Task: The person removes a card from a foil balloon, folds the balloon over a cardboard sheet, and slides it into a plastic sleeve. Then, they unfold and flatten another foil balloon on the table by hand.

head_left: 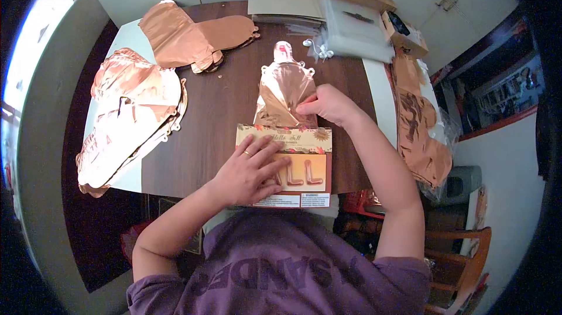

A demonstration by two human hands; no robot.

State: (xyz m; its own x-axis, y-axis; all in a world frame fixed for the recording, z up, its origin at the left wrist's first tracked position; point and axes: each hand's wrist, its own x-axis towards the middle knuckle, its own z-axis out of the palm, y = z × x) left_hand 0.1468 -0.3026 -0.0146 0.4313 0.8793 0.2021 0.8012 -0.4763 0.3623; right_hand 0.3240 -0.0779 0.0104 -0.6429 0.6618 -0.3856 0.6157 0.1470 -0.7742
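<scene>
A printed card package (316,170) with large letters and a "Hello Fall" header lies at the table's front edge. My left hand (255,166), with a ring on one finger, rests flat on its left part, fingers spread. Above the package's top edge a folded copper foil balloon (284,88) stretches away from me, its lower end meeting the package. My right hand (325,106) pinches the foil's right side just above the package, thumb and fingers pressed together.
Flat copper foil balloons lie in piles at the left (132,110) and back left (175,34), with more foil (418,122) along the right edge. At the back are stacked cards (285,2), clear plastic bags (357,34), white string (319,50) and a small box (405,33).
</scene>
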